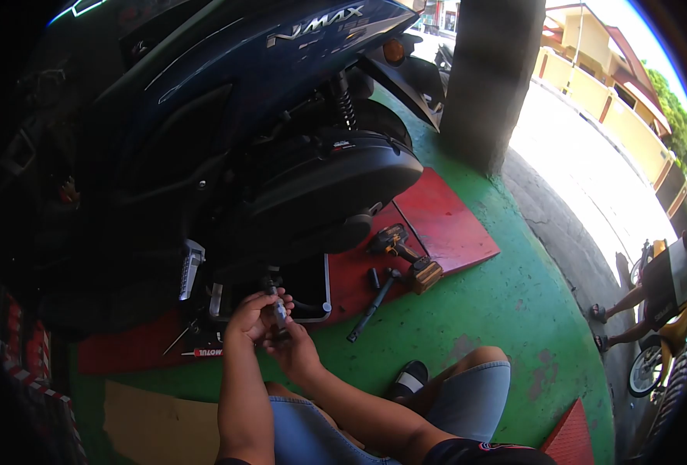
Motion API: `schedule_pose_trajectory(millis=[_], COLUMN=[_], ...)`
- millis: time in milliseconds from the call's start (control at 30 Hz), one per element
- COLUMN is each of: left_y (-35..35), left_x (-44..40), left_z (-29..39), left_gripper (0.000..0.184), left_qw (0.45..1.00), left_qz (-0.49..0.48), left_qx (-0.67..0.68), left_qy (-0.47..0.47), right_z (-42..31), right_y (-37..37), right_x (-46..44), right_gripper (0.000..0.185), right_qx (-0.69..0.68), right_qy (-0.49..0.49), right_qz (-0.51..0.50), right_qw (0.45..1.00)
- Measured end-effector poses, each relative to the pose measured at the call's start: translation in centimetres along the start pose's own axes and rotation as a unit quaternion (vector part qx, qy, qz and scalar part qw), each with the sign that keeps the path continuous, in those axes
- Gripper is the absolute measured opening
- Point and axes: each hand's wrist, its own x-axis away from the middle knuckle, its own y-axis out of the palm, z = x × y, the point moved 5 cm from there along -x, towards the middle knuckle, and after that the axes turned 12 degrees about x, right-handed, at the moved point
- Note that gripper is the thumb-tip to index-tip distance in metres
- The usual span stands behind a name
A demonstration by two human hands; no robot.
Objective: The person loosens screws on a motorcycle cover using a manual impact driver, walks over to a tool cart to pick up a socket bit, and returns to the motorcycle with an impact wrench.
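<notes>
My left hand (252, 314) and my right hand (295, 353) are close together in front of a dark blue scooter (320, 182). Between them is a slim silver metal cylinder (280, 312) with a darker upper end, and the fingers of both hands are closed around it. Its exact kind is too small to make out. Just behind the hands, a black tray with a pale rim (328, 283) sits under the scooter. To the right of the hands lie a ratchet wrench (370, 314), a small dark socket (374, 278) and a cordless impact driver (394, 242).
The scooter stands over a red platform (456, 221) on a green floor. A thin rod (176, 341) and a red Motul-marked item (204, 353) lie left. Cardboard (158, 422) is near my legs. A pillar (491, 85) stands behind; a person (657, 291) is at right beside a yellow motorcycle (669, 341).
</notes>
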Motion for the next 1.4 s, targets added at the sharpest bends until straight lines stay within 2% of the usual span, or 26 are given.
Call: schedule_pose_trajectory(millis=[33, 67, 100, 133, 167, 267, 333, 367, 400, 433, 567, 633, 667, 700, 733, 833, 867, 933, 967, 1000, 1033, 1133, 1267, 1300, 1333, 1400], left_y=[0.5, 0.8, 0.2, -0.7, -1.7, -0.8, 0.1, 0.4, 0.3, 0.4, 1.4, 1.3, 1.2, 1.1, 0.3, -0.8, -0.6, -0.6, -0.6, -0.4, 0.0, 0.4, 1.0, 1.0, 0.3, -0.9], left_x=[0.2, 0.3, -0.2, -0.6, -0.8, -0.4, 0.2, 0.3, 0.3, 0.2, 0.6, 0.6, 0.6, 0.4, 0.3, -0.1, -0.3, -0.1, 0.1, 0.2, 0.3, 0.3, 0.4, 0.3, 0.2, -0.2], left_z=[0.1, 0.1, -0.1, -0.3, -0.4, 0.0, 0.1, -0.1, -0.3, -0.3, 0.0, 0.0, -0.2, -0.4, -0.5, -0.4, -0.4, -0.3, -0.3, -0.3, -0.3, -0.1, 0.2, 0.0, -0.2, -0.6], left_gripper=[0.027, 0.026, 0.026, 0.025, 0.025, 0.027, 0.027, 0.026, 0.026, 0.026, 0.024, 0.025, 0.027, 0.027, 0.027, 0.03, 0.032, 0.033, 0.034, 0.034, 0.036, 0.038, 0.039, 0.039, 0.036, 0.035], left_qw=[1.0, 1.0, 1.0, 0.994, 0.979, 0.985, 0.993, 0.998, 0.998, 0.999, 1.0, 1.0, 0.999, 0.999, 0.995, 0.989, 0.994, 0.995, 0.995, 0.996, 0.997, 0.999, 1.0, 1.0, 0.995, 0.985], left_qz=[0.007, 0.013, 0.012, 0.061, 0.11, 0.097, 0.072, 0.046, 0.047, 0.03, 0.004, 0.01, 0.016, 0.015, 0.056, 0.07, 0.042, 0.044, 0.047, 0.048, 0.029, -0.009, 0.012, 0.012, 0.059, 0.087], left_qx=[-0.002, -0.004, -0.005, -0.09, -0.173, -0.142, -0.093, -0.043, -0.042, -0.031, 0.001, -0.005, -0.012, -0.012, -0.083, -0.124, -0.098, -0.085, -0.072, -0.07, -0.058, -0.024, -0.008, -0.007, -0.085, -0.147], left_qy=[0.0, 0.0, -0.001, -0.006, -0.01, 0.002, -0.008, -0.018, -0.02, -0.014, -0.018, -0.021, -0.028, -0.029, -0.03, -0.031, -0.034, -0.038, -0.041, -0.041, -0.036, -0.032, -0.005, -0.006, -0.003, -0.001], right_z=[-0.3, -0.7, -2.3, -3.7, -3.8, -3.6, -2.1, -2.4, -1.7, -1.2, -0.1, -0.3, -0.2, -1.8, -3.0, -3.9, -3.9, -2.6, -2.7, -1.7, -0.4, 0.4, 0.7, -0.1, -1.3, -1.6], right_y=[-0.7, 0.0, 0.7, 1.9, 1.8, 1.8, 0.5, 0.2, 0.3, 1.4, 1.6, 0.2, 0.0, 0.1, 1.0, 1.4, 1.3, 0.2, -0.1, -0.5, -0.5, -0.5, -0.1, -0.3, 0.1, -0.2], right_x=[0.0, 0.8, 2.0, 3.1, 3.1, 2.8, 1.3, 1.6, 1.6, 1.9, 0.7, 0.6, 0.9, 1.7, 2.6, 3.0, 3.0, 1.9, 2.0, 1.7, 1.6, 0.8, 0.5, 1.3, 2.3, 2.3], right_gripper=[0.04, 0.04, 0.042, 0.043, 0.043, 0.049, 0.046, 0.046, 0.043, 0.041, 0.041, 0.042, 0.042, 0.043, 0.044, 0.044, 0.044, 0.047, 0.047, 0.047, 0.048, 0.051, 0.047, 0.046, 0.045, 0.046], right_qx=[0.119, 0.118, 0.358, 0.571, 0.571, 0.583, 0.202, 0.202, 0.027, -0.15, -0.135, 0.151, 0.15, 0.368, 0.56, 0.592, 0.593, 0.286, 0.288, 0.097, -0.1, -0.138, 0.018, 0.253, 0.468, 0.493], right_qy=[-0.053, -0.053, -0.152, -0.24, -0.24, -0.261, -0.16, -0.159, -0.053, 0.056, 0.026, -0.087, -0.087, -0.194, -0.287, -0.333, -0.333, -0.219, -0.218, -0.116, -0.006, 0.054, -0.025, -0.111, -0.19, -0.218], right_qz=[0.098, 0.099, 0.155, 0.2, 0.199, 0.178, 0.158, 0.158, 0.043, -0.076, -0.088, 0.139, 0.142, 0.194, 0.232, 0.224, 0.226, 0.159, 0.158, 0.089, 0.016, -0.086, 0.008, 0.121, 0.223, 0.23], right_qw=[0.987, 0.987, 0.908, 0.76, 0.759, 0.748, 0.953, 0.953, 0.997, 0.984, 0.986, 0.975, 0.975, 0.889, 0.742, 0.699, 0.698, 0.919, 0.919, 0.985, 0.995, 0.985, 0.999, 0.954, 0.834, 0.81])
